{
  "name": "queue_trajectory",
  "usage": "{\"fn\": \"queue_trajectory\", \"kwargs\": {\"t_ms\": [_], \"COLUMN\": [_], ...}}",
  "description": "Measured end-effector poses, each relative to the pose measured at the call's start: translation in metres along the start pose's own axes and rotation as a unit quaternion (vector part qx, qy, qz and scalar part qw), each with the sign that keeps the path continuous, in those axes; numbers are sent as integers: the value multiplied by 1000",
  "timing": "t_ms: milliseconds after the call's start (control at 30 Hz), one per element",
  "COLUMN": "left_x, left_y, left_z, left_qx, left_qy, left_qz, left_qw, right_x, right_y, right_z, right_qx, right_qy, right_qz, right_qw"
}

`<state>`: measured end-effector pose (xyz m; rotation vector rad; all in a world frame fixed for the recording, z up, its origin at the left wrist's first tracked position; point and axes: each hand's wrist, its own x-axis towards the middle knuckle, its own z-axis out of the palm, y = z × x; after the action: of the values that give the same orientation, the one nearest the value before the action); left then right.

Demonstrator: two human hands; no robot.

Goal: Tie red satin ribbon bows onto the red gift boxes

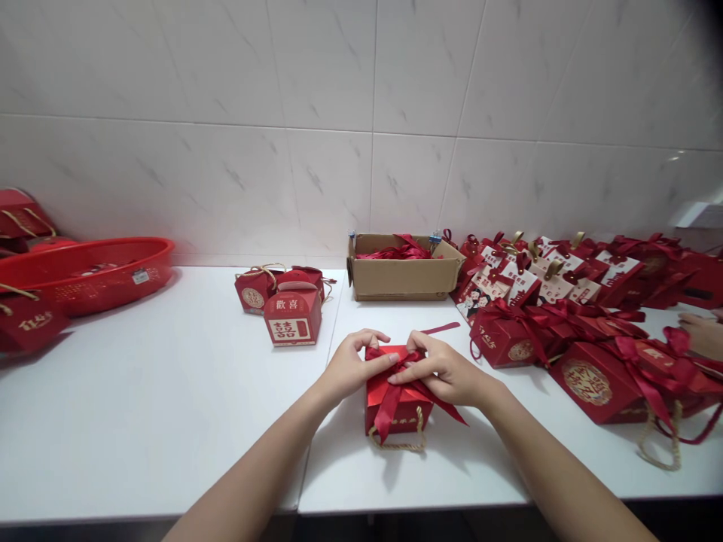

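Observation:
A red gift box (398, 423) with a gold rope handle (402, 447) stands on the white table in front of me. Red ribbon (386, 412) crosses its top, one tail hanging down the front and another out to the right. My left hand (361, 365) pinches the ribbon at the middle of the lid, thumb stretched inward. From the other side, my right hand (443, 369) closes on the ribbon at the same spot, fingertips beside my left thumb. The fingers partly hide the knot or bow there.
A cardboard box (404, 280) of red ribbon stands behind. Small red boxes (292, 316) sit left of it, and a red plastic basket (113, 290) is farther left. Several ribboned gift boxes (599, 376) crowd the right, where another person's hand (700, 335) shows. A ribbon strip (443, 328) lies nearby.

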<state>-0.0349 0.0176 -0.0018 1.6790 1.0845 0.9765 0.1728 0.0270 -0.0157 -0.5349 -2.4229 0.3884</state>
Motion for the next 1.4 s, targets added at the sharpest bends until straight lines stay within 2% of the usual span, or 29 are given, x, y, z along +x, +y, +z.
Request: {"fn": "queue_trajectory", "kwargs": {"t_ms": [133, 400, 567, 767, 1000, 1167, 1267, 1400], "left_x": [1, 0, 1, 1, 1, 1, 1, 1], "left_y": [-2, -2, -5, -6, -5, -8, -7, -4], "left_z": [5, 10, 10, 10, 11, 10, 8, 6], "left_qx": [-3, -61, -80, -85, -84, -83, -89, -88], "left_qy": [26, 3, -28, -24, -30, -31, -34, -48], "left_qz": [18, 5, -11, -6, -10, -12, -21, -31], "left_qw": [999, 998, 996, 996, 996, 996, 995, 994], "right_x": [0, 2, 1, 6, 13, 13, 11, 9], "right_y": [-2, -7, -7, -2, 6, 11, 14, 13], "right_z": [-1, -5, -9, 0, 7, 4, 3, 1], "right_qx": [-2, 19, 110, 226, 173, 149, 173, 190], "right_qy": [-7, -18, 17, 127, 186, 246, 250, 230], "right_qz": [6, 38, 77, 191, 223, 280, 278, 248], "right_qw": [1000, 999, 991, 947, 941, 916, 911, 922]}}
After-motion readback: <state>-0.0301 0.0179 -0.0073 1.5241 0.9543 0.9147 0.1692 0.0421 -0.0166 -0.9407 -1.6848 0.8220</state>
